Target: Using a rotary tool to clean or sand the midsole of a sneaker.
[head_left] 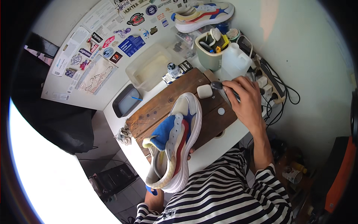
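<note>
A white sneaker (181, 149) with blue, red and cream panels and a blue tongue is tilted over the near side of the wooden board. My left hand (191, 151) grips it from beneath, mostly hidden behind the shoe, with only fingertips showing at the sole. In my right hand (244, 96) is a small dark-handled brush (216, 85), fingers closed round its handle. The brush's tip is beside a small white square dish (204, 91) on the board; whether they touch I cannot tell. A white round cap (221, 111) lies nearby.
The wooden board (149, 115) rests on a white table. Beyond it are a clear plastic tub (143, 71), a grey tray (126, 100), a small bottle (172, 70), a tool bin (209, 56) and a white jug (236, 61). Cables (285, 93) trail at right. Another sneaker (203, 16) sits at the back.
</note>
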